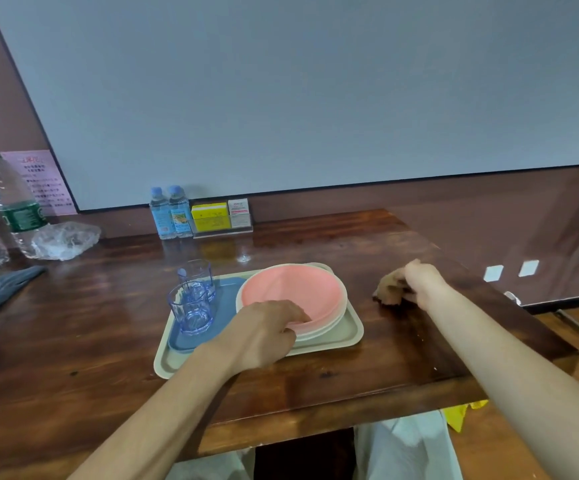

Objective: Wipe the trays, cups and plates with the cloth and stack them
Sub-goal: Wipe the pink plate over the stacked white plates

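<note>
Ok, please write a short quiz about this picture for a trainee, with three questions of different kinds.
1. True or false: the cloth lies on the tray.
2. How many cups stand on the tray?
3. The left hand grips: A the pink plate, B a cup, C the cloth.

Key: 1 false, it lies on the table under the right hand; 2 two; 3 A.

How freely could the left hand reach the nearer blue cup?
Probably yes: the left hand holds the pink plate, and the nearer blue cup stands just beside it, nothing between.
</note>
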Demonstrator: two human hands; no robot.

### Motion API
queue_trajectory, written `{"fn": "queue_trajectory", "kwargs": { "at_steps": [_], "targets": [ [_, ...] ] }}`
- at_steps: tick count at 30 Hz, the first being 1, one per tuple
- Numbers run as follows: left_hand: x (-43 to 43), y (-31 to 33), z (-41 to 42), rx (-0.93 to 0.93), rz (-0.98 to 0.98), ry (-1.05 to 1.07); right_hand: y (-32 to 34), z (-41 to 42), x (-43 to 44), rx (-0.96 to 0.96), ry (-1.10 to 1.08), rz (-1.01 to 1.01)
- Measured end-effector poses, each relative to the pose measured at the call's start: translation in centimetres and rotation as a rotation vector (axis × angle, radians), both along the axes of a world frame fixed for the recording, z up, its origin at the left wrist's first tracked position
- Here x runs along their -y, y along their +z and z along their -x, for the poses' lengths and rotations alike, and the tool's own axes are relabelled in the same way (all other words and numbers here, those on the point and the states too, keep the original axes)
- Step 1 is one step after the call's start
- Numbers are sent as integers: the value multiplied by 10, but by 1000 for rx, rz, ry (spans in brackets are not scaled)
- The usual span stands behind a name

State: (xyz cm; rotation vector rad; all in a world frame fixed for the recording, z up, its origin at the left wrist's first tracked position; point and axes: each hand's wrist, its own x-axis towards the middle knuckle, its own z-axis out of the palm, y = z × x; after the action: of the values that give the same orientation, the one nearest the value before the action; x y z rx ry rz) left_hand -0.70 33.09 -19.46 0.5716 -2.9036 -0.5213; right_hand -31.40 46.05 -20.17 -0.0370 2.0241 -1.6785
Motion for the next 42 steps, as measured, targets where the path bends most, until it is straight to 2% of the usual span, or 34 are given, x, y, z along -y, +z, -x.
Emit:
{"fn": "queue_trajectory", "kwargs": {
  "at_steps": [3, 6, 8, 12, 16, 21, 27, 32, 37, 42],
  "targets": [
    [-1, -2, -1, -1, -27, 9, -6, -1, -11, -195, 48, -226],
    [-1, -3, 0, -16, -31, 15, -5, -7, -14, -411, 57, -593],
    [1, 0, 1, -21, -61, 10, 1, -18, -12, -502, 58, -734],
    [13, 7, 5, -75, -193, -2, 20, -50, 3, -640, 257, -671],
    [30, 22, 16, -57, -238, -15, 33, -79, 29, -619, 551, -345],
    [66, 42, 31, 44, -256, -68, 43, -97, 72, -687, 732, -267],
    [120, 68, 54, -187, -257, 45, 52, -96, 135, -865, 706, -147],
    [165, 67, 91, -250, -239, 99, 51, -76, 188, -925, 678, -28],
    [200, 49, 131, -302, -334, 180, 40, -42, 232, -884, 665, 26],
    [214, 70, 142, -286, -464, 244, 66, -28, 247, -801, 713, -27]
  ]
}}
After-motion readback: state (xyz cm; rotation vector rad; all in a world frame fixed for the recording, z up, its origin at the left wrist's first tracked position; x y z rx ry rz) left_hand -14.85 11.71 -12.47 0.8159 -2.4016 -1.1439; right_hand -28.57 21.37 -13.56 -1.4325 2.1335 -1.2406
